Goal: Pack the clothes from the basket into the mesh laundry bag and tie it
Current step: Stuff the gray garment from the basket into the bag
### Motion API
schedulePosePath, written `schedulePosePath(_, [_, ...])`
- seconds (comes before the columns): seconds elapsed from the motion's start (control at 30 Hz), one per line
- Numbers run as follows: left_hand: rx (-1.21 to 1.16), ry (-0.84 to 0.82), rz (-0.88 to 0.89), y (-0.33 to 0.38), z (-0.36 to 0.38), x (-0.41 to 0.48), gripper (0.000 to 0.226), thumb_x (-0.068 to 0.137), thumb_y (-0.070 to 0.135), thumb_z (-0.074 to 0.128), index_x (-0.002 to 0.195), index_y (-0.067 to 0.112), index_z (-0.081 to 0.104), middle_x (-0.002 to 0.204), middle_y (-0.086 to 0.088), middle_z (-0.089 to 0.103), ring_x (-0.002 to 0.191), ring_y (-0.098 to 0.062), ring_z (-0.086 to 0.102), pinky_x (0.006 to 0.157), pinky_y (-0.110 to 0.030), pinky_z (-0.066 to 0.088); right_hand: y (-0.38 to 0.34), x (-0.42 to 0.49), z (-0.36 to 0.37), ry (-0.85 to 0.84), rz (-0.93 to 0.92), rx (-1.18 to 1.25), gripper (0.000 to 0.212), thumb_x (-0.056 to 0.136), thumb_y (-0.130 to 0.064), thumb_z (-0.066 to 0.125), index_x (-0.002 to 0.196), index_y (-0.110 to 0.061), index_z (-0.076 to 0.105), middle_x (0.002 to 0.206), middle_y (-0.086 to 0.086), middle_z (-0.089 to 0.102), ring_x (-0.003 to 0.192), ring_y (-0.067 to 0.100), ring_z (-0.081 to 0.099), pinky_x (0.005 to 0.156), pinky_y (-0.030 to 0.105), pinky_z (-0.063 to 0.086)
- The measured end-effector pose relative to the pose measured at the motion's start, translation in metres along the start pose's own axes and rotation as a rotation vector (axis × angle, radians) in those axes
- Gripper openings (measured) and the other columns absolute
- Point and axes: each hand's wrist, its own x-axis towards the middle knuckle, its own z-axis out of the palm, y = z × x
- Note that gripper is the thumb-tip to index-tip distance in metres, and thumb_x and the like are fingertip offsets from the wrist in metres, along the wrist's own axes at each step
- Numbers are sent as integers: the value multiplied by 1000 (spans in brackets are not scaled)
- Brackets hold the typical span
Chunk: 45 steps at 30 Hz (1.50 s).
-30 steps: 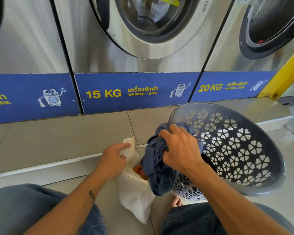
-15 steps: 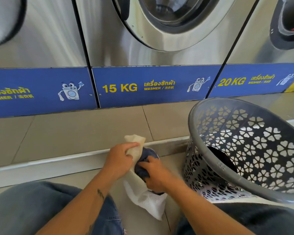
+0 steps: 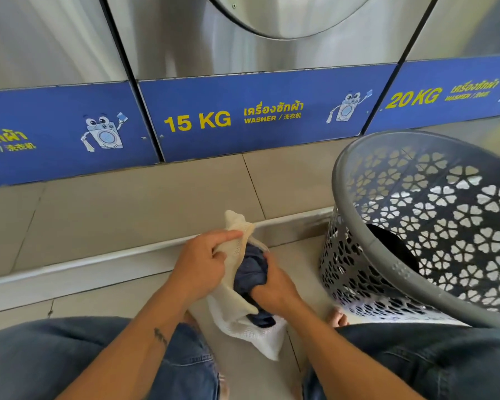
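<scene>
A white mesh laundry bag lies on the floor between my knees. My left hand grips its upper rim and holds the mouth apart. My right hand is closed on a dark blue garment and presses it down into the bag's mouth. To the right stands a grey plastic basket with flower-shaped cut-outs, tilted toward me. A black piece of clothing lies at its bottom.
Steel washers with blue "15 KG" and "20 KG" panels stand on a raised tiled step straight ahead. My jeans-clad knees frame the bag on both sides. A bare foot shows beside the basket.
My right hand carried the blue garment from above the basket rim down into the bag and keeps pushing it deeper. My left hand has held the bag's rim throughout. The view tilted down and left.
</scene>
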Motion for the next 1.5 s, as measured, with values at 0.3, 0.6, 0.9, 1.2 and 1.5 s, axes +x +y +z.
schedulePosePath(0.3, [-5, -29, 6, 6, 1, -3, 55, 88, -4, 54, 122, 38, 66, 136, 11, 56, 115, -10, 54, 91, -15, 38, -31, -2, -8, -122, 130, -296, 61, 83, -30, 58, 138, -17, 36, 128, 12, 57, 112, 34, 58, 85, 38, 50])
schedulePosePath(0.6, [-122, -15, -14, 16, -5, -21, 55, 90, -1, 54, 121, 42, 65, 137, 12, 54, 116, -8, 53, 90, -15, 42, -28, -8, 1, -248, 156, 673, 42, 91, 6, 55, 130, -11, 60, 108, 11, 72, 94, 26, 70, 80, 37, 60])
schedulePosePath(0.9, [4, 258, -76, 2, -25, -22, 56, 88, -6, 46, 126, 31, 64, 137, -1, 57, 118, -27, 56, 100, -38, 49, -23, -19, -27, 132, -64, -389, 42, 83, -28, 58, 125, -22, 59, 123, 4, 56, 110, 27, 55, 91, 39, 51])
schedulePosePath(1.2, [69, 97, -85, 10, -26, -35, 60, 86, -5, 45, 128, 35, 62, 142, -3, 52, 118, -23, 55, 90, -27, 48, 24, -48, -35, -25, 105, -297, 33, 91, -21, 54, 124, -24, 54, 110, 2, 63, 96, 22, 62, 80, 35, 53])
schedulePosePath(1.5, [88, -72, -98, 11, -21, -51, 58, 91, -2, 45, 127, 40, 61, 147, 4, 45, 105, -10, 53, 80, -15, 41, 5, -41, -16, 28, -144, -490, 36, 92, -23, 48, 124, -23, 64, 119, 3, 61, 108, 26, 59, 87, 38, 53])
